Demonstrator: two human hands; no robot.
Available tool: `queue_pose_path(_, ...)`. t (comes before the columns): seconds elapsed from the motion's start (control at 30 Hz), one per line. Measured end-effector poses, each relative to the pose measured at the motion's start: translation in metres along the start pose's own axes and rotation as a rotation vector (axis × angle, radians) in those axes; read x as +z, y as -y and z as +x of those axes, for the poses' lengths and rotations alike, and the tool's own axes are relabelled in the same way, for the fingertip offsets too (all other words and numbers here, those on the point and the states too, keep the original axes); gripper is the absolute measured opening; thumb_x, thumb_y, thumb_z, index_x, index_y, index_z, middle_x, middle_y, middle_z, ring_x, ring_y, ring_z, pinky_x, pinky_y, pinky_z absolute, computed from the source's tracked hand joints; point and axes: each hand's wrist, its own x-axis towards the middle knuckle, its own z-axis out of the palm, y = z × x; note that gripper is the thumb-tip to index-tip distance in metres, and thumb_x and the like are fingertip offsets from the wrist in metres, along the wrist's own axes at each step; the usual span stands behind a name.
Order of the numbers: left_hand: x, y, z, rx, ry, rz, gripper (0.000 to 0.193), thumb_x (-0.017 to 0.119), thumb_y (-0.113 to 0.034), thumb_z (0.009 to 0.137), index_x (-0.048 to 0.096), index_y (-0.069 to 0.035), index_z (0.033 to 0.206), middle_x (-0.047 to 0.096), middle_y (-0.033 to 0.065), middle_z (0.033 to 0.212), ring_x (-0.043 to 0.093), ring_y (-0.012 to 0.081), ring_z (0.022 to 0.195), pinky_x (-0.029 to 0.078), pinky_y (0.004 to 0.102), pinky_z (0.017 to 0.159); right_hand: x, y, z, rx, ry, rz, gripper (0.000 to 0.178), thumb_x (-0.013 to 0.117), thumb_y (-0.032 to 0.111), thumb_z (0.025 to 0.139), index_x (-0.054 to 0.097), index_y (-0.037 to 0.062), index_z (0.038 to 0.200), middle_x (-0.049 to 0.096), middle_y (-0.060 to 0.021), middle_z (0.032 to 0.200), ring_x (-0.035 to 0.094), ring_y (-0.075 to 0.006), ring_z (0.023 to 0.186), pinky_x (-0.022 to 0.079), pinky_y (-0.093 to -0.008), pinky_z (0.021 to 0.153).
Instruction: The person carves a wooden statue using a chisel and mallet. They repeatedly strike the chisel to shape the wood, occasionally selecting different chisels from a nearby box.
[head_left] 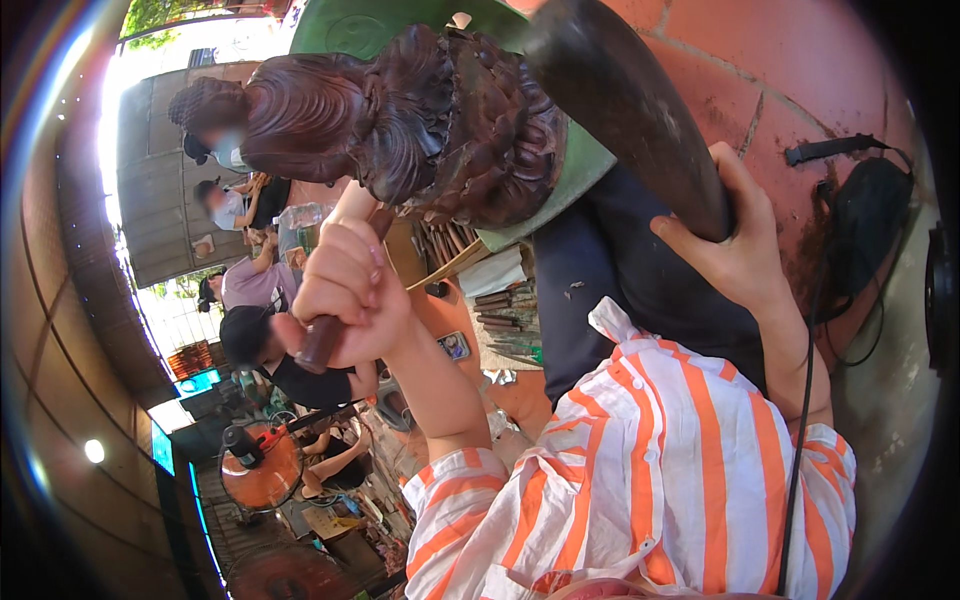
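My left hand (pixel 345 290) is closed in a fist around a brown rod-like handle (pixel 322 345), left of the frame's centre; its far end points up toward the statue, but I cannot tell whether it touches, or what kind of tip it has. My right hand (pixel 740 225), at right of centre, grips the lower end of a thick dark club (pixel 630 110), thumb and fingers spread around it. The dark carved statue (pixel 300 120) fills the upper middle, head toward the left, base toward the right, with a green plastic support (pixel 350 25) showing beside it.

To my judgement, the club is the main worry: my spread grip could let it twist or slip, and a glancing blow would meet my left knuckles, close to the rod's end. If the rod skidded on the curved folds, it could gouge or chip the fine relief. I see no clamp, so a hard knock might rock the statue. The black cord (pixel 803 470) running down over my striped shirt (pixel 640 460) could snag my right arm.

Counted: two hands of mine, one rod, one club, one statue, one black bag (pixel 868 225) at the right edge, one clear bottle (pixel 300 215) at left. The slim tools (pixel 505 315) below the statue are several, overlapping too much to count. Of the people at left, I make out at least four.
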Motion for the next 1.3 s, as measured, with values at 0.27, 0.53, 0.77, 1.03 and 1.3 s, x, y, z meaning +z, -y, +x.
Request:
queue_pose_path(0.27, -0.001, 0.002, -0.018, -0.003, 0.045, 0.179, 0.051, 0.027, -0.039, 0.092, 0.039, -0.01, 0.052, 0.041, 0.0055, 0.054, 0.039, 0.0204, 0.059, 0.035, 0.0387, 0.068, 0.0, 0.011, -0.004, 0.082, 0.125, 0.182, 0.025, 0.07, 0.005, 0.078, 0.054, 0.002, 0.098, 0.053, -0.0004, 0.073, 0.047, -0.0072, 0.066, 0.039, -0.0251, 0.06)
queue_pose_path(0.53, -0.003, 0.006, -0.032, -0.009, 0.02, 0.225, 0.05, 0.028, -0.037, 0.091, 0.037, -0.01, 0.05, 0.039, 0.0046, 0.056, 0.037, 0.0194, 0.062, 0.032, 0.037, 0.068, 0.003, 0.021, -0.012, 0.217, 0.292, 0.171, 0.023, 0.073, 0.008, 0.077, 0.057, 0.002, 0.092, 0.058, 0.0003, 0.069, 0.051, -0.0056, 0.061, 0.039, -0.0251, 0.054)
queue_pose_path(0.77, 0.004, 0.008, -0.041, 0.017, 0.029, 0.319, 0.035, 0.041, -0.027, 0.086, 0.04, -0.008, 0.057, 0.041, 0.0053, 0.06, 0.039, 0.0205, 0.063, 0.034, 0.0373, 0.065, 0.019, 0.025, -0.02, -0.063, 0.498, 0.098, 0.032, 0.078, 0.012, 0.07, 0.054, 0.0043, 0.09, 0.06, -0.0121, 0.066, 0.063, -0.0316, 0.06, 0.045, -0.0361, 0.052)
queue_pose_path(1.03, 0.01, 0.022, -0.043, 0.185, 0.097, 0.456, 0.032, 0.036, -0.029, 0.083, 0.035, -0.01, 0.057, 0.036, 0.0038, 0.057, 0.034, 0.0195, 0.061, 0.033, 0.0383, 0.066, 0.043, 0.034, -0.037, -0.171, 0.739, 0.136, 0.042, 0.072, 0.015, 0.069, 0.056, 0.0064, 0.106, 0.062, -0.0127, 0.075, 0.063, -0.0357, 0.071, 0.047, -0.0453, 0.059)
queue_pose_path(1.3, 0.007, 0.029, -0.042, 0.242, 0.031, 0.432, 0.033, 0.052, -0.027, 0.079, 0.039, -0.009, 0.055, 0.042, 0.0042, 0.057, 0.039, 0.0215, 0.058, 0.031, 0.0372, 0.059, 0.058, 0.042, -0.031, -0.097, 1.022, 0.092, 0.043, 0.071, 0.024, 0.075, 0.056, 0.0005, 0.108, 0.064, -0.0178, 0.08, 0.063, -0.0375, 0.073, 0.048, -0.0459, 0.06)
